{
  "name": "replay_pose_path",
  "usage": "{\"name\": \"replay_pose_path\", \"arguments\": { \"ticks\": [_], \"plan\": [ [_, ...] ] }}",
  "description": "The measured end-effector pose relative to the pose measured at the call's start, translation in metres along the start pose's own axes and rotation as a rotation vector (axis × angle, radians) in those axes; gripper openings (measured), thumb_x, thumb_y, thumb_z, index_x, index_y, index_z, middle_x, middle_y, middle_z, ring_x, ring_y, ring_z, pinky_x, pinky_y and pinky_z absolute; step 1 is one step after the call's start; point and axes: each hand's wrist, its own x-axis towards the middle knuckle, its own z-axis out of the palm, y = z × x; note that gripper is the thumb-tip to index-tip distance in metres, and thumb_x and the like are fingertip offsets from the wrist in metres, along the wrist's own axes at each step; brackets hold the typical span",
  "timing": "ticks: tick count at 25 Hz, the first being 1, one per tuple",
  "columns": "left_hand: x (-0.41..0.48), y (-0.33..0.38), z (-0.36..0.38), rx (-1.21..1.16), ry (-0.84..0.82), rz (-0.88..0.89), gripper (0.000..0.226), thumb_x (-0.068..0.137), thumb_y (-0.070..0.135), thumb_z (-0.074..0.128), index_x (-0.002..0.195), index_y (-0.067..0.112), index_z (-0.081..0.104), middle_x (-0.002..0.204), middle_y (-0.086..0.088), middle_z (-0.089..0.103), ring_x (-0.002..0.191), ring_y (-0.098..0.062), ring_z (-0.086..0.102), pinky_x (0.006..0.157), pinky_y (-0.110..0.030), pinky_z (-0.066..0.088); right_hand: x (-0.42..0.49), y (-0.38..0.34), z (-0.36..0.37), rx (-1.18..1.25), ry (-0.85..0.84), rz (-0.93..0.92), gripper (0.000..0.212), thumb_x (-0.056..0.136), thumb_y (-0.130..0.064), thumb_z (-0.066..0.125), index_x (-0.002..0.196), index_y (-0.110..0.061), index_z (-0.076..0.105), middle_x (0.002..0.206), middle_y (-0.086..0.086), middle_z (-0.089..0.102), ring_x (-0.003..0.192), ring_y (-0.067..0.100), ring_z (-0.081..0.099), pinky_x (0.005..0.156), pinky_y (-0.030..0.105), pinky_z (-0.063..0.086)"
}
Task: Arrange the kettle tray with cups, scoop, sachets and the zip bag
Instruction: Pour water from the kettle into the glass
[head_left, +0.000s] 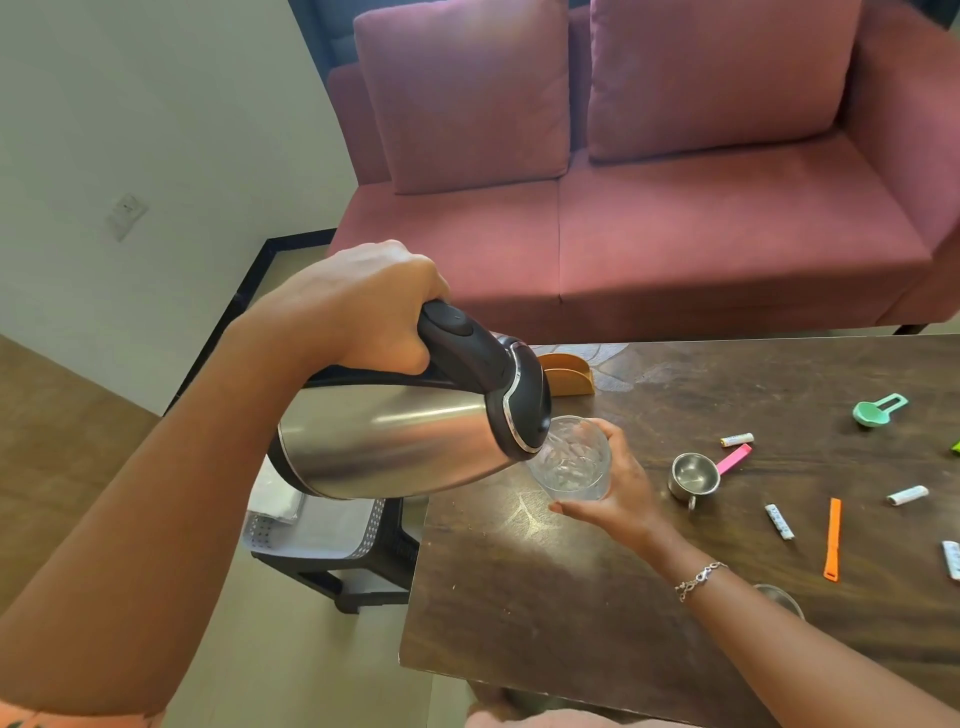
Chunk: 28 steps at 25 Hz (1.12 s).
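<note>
My left hand (363, 312) grips the black handle of a steel kettle (395, 441), which is tipped on its side with the spout over a clear glass (571, 460). My right hand (618, 493) holds that glass at the table's left end. A steel scoop with a pink handle (696, 475) lies just right of the glass. Several small white sachets (779, 521) lie scattered further right, near a green scoop (878, 410) and an orange strip (832, 540). No zip bag can be made out.
The dark wooden table (571, 597) has an orange holder (566, 374) at its far left corner and a steel cup rim (779, 597) beside my right forearm. A black stool with white items (332, 535) stands left of the table. A pink sofa (649, 218) lies behind.
</note>
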Motion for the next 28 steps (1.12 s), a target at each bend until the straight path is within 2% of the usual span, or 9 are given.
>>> {"name": "replay_pose_path", "arguments": {
  "ticks": [5,10,15,24,26,28],
  "plan": [
    [0.0001,0.0023,-0.0037,-0.012,-0.005,0.002,0.026,0.06,0.003,0.06,0.049,0.02,0.045,0.047,0.0,0.041,0.045,-0.017,0.036,0.044,-0.021,0.026,-0.0009,0.0004,-0.0011,-0.022,0.005,-0.005,0.091,0.054,-0.023,0.088,0.125,-0.027,0.031,0.122,0.0,0.05,0.11,0.016,0.05,0.084,0.013,0.042],
    [0.0001,0.0037,-0.0055,-0.01,-0.003,0.001,0.023,0.061,0.003,0.06,0.051,0.019,0.047,0.046,0.001,0.042,0.044,-0.017,0.037,0.044,-0.022,0.025,-0.0017,0.0003,-0.0013,-0.047,0.004,-0.003,0.093,0.055,-0.024,0.087,0.129,-0.02,0.032,0.125,0.002,0.049,0.111,0.019,0.05,0.089,0.025,0.046],
    [-0.0008,0.005,-0.0075,-0.009,-0.01,0.02,0.027,0.061,0.004,0.06,0.049,0.021,0.044,0.046,0.0,0.042,0.044,-0.018,0.036,0.044,-0.021,0.026,-0.003,0.0002,-0.0023,-0.054,0.016,-0.005,0.094,0.055,-0.024,0.088,0.13,-0.019,0.032,0.123,0.0,0.048,0.111,0.018,0.049,0.089,0.025,0.045],
    [-0.002,0.0079,-0.0088,0.022,-0.013,0.008,0.013,0.061,0.004,0.059,0.054,0.012,0.051,0.047,-0.003,0.042,0.045,-0.019,0.035,0.044,-0.022,0.027,-0.0053,-0.0013,-0.0016,-0.043,0.023,-0.011,0.094,0.054,-0.023,0.088,0.129,-0.02,0.032,0.122,0.0,0.05,0.109,0.016,0.051,0.082,0.011,0.041],
    [-0.0023,0.0081,-0.0098,0.024,-0.009,0.017,0.017,0.06,0.003,0.058,0.052,0.013,0.048,0.047,-0.003,0.041,0.045,-0.019,0.035,0.044,-0.022,0.027,-0.006,-0.0015,-0.0014,-0.044,0.028,-0.013,0.094,0.054,-0.023,0.088,0.129,-0.02,0.032,0.123,0.002,0.05,0.11,0.016,0.051,0.083,0.013,0.042],
    [-0.0031,0.0088,-0.0104,0.022,-0.012,0.016,0.022,0.061,0.003,0.058,0.05,0.017,0.045,0.046,-0.002,0.041,0.044,-0.018,0.035,0.044,-0.022,0.026,-0.0069,-0.0012,-0.0016,-0.047,0.034,-0.014,0.094,0.054,-0.025,0.088,0.13,-0.02,0.032,0.124,0.003,0.051,0.11,0.018,0.051,0.087,0.021,0.046]
  ]
}}
